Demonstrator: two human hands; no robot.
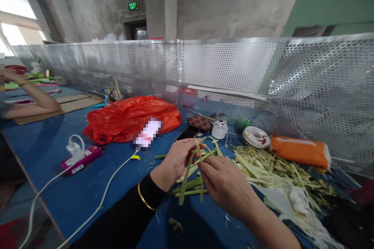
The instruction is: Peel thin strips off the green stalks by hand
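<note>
Pale green plant-leaf strips (183, 187) hang crossed and looped between my two hands, above the blue table. My left hand (177, 160) is closed, thumb and fingers pinching the strips. Closed too, my right hand (223, 181) grips the strips from the right side; its fingertips are partly hidden behind its own knuckles. One looped strip (217, 147) sticks up past the fingers. On the table under my hands lie several thicker green stalks (193, 184). A small curled scrap (175, 224) rests nearer to me.
To the right spreads a heap of shredded stalks (271, 165), beside white tissue (300, 202), an orange pack (300, 151) and a tape roll (256, 137). A red plastic bag (125, 118), lit phone (149, 132), cable and purple power strip (92, 155) lie left. Behind stands a perforated metal divider (222, 62).
</note>
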